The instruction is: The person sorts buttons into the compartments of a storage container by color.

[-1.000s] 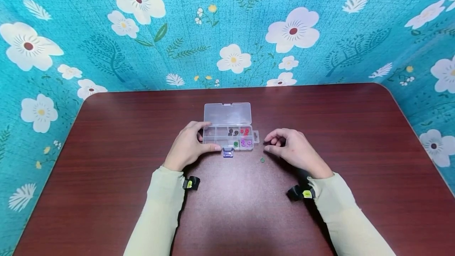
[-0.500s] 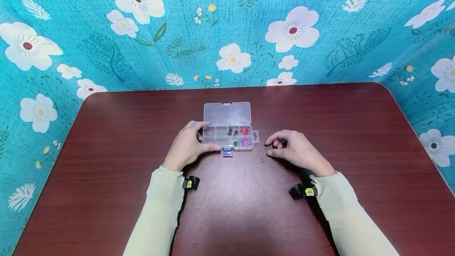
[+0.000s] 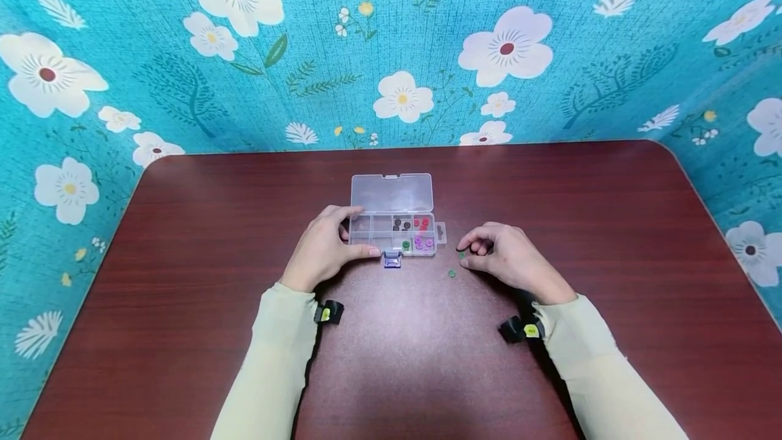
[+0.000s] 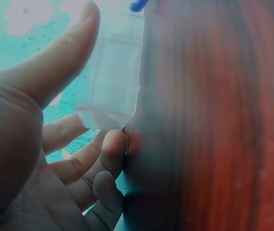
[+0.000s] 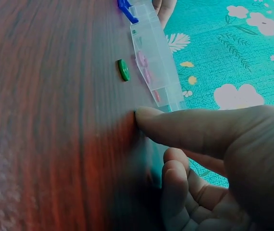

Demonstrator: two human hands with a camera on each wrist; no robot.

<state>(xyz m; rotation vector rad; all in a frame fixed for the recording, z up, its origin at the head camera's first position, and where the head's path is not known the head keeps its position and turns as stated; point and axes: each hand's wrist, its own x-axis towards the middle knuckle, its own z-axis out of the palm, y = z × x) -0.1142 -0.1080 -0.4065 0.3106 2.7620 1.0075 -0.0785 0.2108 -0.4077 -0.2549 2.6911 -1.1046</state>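
Note:
A clear plastic compartment box [image 3: 381,223] lies with its lid [image 3: 391,192] folded back. My left hand [image 3: 324,246] grips its left end, thumb along the front wall and index finger at the back. The left wrist view shows that thumb [image 4: 74,53] against the clear wall. To the right of the box, my right hand [image 3: 504,255] pinches a small green button [image 3: 461,255] between thumb and index finger, low at the table. A second green button [image 5: 123,70] lies loose on the table between that hand and the box.
Inside the box are black buttons [image 3: 402,225], red buttons [image 3: 421,223], a green button [image 3: 406,245] and purple buttons [image 3: 423,243] in separate compartments. A blue latch [image 3: 392,261] hangs at its front. Behind the brown table [image 3: 244,182] is a floral blue cloth [image 3: 342,87].
The right hand has shifted slightly right, and a green button now shows between its thumb and index finger. The left hand and box stay in place.

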